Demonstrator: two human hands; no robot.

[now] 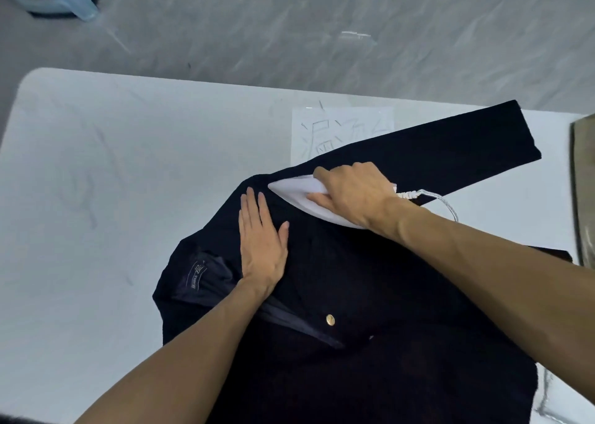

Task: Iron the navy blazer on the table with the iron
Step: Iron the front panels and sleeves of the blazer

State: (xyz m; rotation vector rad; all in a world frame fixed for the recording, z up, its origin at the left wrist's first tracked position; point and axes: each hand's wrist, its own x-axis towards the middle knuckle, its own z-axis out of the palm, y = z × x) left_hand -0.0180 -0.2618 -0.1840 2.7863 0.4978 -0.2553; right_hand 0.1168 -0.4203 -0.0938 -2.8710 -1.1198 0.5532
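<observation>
The navy blazer lies spread on the white table, one sleeve stretching to the upper right, its lining with a label and a gold button showing. The white iron rests on the shoulder area, tip pointing left. My right hand grips its handle from above. My left hand presses flat on the fabric just left of the iron, fingers straight.
A sheet of paper with drawn characters lies under the sleeve at the back. The iron's white cord loops off to the right. An olive-coloured object stands at the right edge. Grey floor lies beyond the table's far edge.
</observation>
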